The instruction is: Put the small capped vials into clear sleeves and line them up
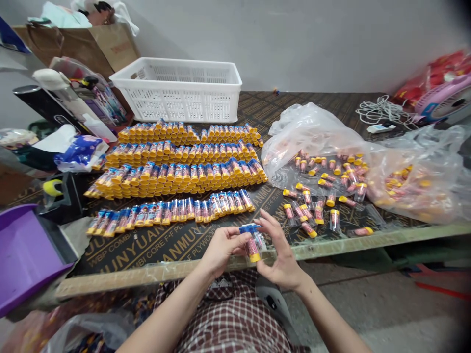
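Note:
In front of me, over the table's near edge, my left hand [226, 247] pinches a small clear tube [252, 247] with a blue top, pink contents and a yellow end cap. My right hand [281, 257] curves around the tube's right side with its fingers apart. Its thumb is close to the yellow end and its fingertips are by the blue top; whether they touch cannot be made out. Just beyond lies a row of blue-topped tubes [176, 211]. To the right, loose tubes with yellow caps [334, 220] lie scattered, without blue tops.
Behind the front row are stacked rows of tubes [184, 171] and a white plastic basket [176, 95]. A clear plastic bag [312, 127] spreads at the right, near a pink fan [441, 100] and white cable [382, 110]. A purple dustpan [29, 255] stands at the left.

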The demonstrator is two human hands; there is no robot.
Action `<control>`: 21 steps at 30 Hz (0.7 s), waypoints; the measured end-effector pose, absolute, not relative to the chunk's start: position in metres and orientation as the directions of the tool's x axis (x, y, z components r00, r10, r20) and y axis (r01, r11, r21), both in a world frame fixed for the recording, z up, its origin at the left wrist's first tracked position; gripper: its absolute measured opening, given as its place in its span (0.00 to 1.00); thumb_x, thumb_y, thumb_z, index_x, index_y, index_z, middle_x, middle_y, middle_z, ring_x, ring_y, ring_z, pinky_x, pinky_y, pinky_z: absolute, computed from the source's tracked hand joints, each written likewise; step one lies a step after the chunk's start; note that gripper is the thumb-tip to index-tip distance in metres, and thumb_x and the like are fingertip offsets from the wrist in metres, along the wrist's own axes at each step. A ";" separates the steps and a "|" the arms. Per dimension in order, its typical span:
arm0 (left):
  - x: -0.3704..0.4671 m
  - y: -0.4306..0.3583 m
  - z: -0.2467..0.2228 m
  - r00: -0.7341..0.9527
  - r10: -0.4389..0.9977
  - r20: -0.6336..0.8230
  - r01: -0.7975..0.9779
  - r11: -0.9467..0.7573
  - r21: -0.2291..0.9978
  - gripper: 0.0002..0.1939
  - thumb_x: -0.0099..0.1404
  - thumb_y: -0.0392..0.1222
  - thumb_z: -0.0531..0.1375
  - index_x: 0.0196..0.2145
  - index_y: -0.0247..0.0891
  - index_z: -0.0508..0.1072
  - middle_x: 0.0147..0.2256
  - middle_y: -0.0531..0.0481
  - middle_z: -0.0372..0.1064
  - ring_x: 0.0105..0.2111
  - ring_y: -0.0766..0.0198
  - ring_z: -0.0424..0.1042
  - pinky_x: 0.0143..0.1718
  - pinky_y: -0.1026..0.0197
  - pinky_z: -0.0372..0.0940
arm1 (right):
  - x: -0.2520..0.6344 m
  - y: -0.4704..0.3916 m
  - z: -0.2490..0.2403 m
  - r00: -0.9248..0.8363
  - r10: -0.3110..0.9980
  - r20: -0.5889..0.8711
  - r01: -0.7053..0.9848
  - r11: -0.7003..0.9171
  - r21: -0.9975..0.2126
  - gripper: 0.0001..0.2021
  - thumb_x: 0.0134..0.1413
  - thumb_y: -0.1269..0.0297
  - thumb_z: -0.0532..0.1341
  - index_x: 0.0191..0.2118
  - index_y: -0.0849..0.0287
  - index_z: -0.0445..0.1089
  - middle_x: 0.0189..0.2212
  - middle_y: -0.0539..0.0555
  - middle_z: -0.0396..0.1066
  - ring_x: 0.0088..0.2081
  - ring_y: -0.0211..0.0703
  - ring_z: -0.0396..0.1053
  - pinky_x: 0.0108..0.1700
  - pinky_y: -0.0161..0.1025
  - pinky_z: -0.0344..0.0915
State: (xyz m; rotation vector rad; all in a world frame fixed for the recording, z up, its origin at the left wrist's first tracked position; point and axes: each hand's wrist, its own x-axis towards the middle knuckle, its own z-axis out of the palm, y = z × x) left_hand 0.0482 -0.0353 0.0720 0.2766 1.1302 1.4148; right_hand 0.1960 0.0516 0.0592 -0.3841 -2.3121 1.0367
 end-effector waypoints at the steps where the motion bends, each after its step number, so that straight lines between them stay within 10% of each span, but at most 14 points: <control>1: 0.050 -0.036 0.072 -0.227 0.861 -0.455 -0.624 0.230 0.747 0.18 0.45 0.47 0.71 0.29 0.29 0.76 0.26 0.47 0.74 0.24 0.68 0.70 0.27 0.66 0.65 | 0.196 0.052 0.059 -0.822 0.439 0.362 0.006 0.643 -0.766 0.42 0.40 0.77 0.57 0.64 0.51 0.45 0.64 0.58 0.44 0.63 0.56 0.49 0.59 0.55 0.58; 6: 0.054 -0.039 0.071 -0.223 0.852 -0.474 -0.620 0.251 0.743 0.19 0.43 0.48 0.72 0.27 0.30 0.76 0.25 0.48 0.73 0.23 0.69 0.69 0.26 0.67 0.64 | 0.196 0.051 0.053 -0.845 0.410 0.344 -0.046 0.585 -0.810 0.43 0.37 0.78 0.55 0.64 0.53 0.46 0.58 0.58 0.57 0.58 0.50 0.59 0.59 0.49 0.61; 21: 0.053 -0.038 0.067 -0.256 0.842 -0.476 -0.589 0.255 0.767 0.20 0.43 0.50 0.71 0.27 0.30 0.74 0.24 0.48 0.73 0.22 0.68 0.69 0.25 0.66 0.63 | 0.193 0.049 0.051 -0.831 0.462 0.309 -0.078 0.454 -0.888 0.45 0.40 0.78 0.58 0.65 0.49 0.42 0.61 0.57 0.54 0.57 0.50 0.61 0.58 0.50 0.61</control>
